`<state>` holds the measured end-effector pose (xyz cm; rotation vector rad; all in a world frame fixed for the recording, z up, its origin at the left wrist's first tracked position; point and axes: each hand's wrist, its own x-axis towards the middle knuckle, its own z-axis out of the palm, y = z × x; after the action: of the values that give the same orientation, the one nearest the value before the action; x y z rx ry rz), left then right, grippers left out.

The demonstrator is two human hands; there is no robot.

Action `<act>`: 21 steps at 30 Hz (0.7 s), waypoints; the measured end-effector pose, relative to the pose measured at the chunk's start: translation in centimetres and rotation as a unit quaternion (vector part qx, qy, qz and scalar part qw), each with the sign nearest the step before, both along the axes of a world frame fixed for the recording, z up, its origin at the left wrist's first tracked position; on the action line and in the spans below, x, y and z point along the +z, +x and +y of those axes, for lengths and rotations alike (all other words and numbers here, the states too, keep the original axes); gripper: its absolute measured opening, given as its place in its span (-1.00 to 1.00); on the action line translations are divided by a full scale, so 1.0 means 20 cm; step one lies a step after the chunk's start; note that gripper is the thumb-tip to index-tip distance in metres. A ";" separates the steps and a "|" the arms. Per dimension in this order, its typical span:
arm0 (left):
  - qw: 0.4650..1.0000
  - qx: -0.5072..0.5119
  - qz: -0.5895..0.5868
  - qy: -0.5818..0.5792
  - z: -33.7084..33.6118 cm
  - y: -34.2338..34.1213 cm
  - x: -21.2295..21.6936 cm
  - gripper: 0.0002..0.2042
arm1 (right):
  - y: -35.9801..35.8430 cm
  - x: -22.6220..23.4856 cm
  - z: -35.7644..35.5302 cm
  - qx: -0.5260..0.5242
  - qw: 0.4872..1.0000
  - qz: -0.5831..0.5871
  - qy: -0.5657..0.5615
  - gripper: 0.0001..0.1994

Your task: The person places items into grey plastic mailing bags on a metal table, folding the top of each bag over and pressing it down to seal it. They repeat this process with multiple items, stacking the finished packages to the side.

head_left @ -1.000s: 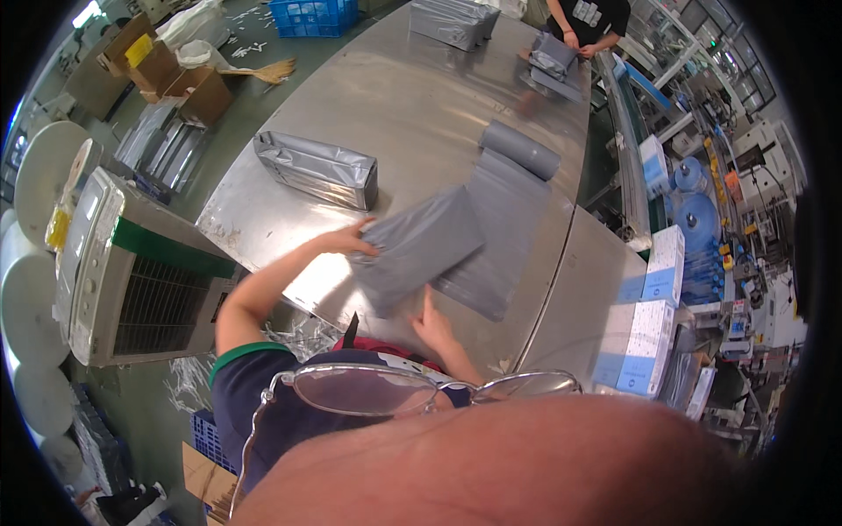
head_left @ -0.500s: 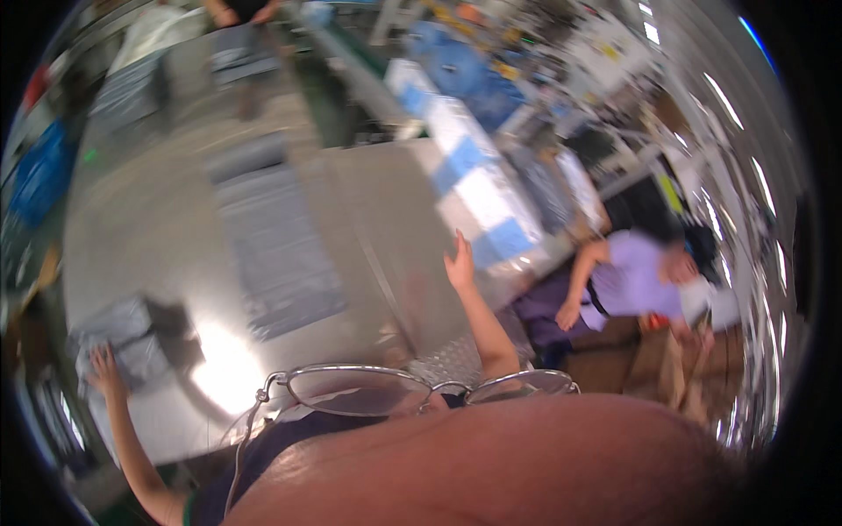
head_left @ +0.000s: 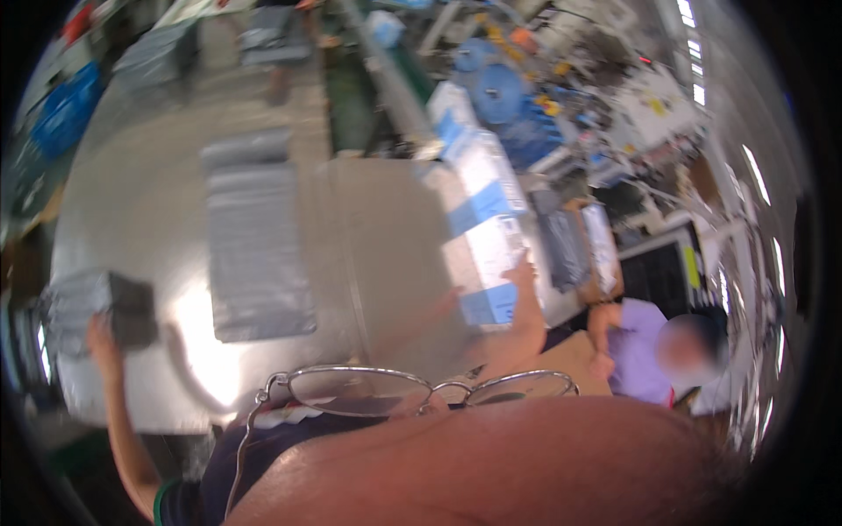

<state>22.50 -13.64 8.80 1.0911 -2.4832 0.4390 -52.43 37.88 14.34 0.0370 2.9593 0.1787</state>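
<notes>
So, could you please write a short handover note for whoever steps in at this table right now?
Left hand: stretched out to the far left edge of the metal table, on a stack of grey bags; whether it grips them is too blurred to tell.
Right hand: stretched out to the right, on the pile of white and blue packs beside the table; grip also unclear.
Flat grey bag pile: lying lengthwise in the middle of the table, untouched by either hand.
Done: grey bags laid out flat mid-table.
Left: neither the stack nor a pack has been brought to the middle yet.
A seated person in a lilac top works nearby on the right.
</notes>
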 end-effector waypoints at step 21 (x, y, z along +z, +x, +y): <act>0.915 -0.344 -0.165 0.131 0.59 -1.16 -0.30 -0.83 | 1.62 -0.33 -0.69 0.783 0.564 -0.029 -0.261 -0.61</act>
<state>-0.70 -1.93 2.80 0.1585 -3.0663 0.0745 -20.05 24.09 7.75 -2.4460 1.7945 -0.4785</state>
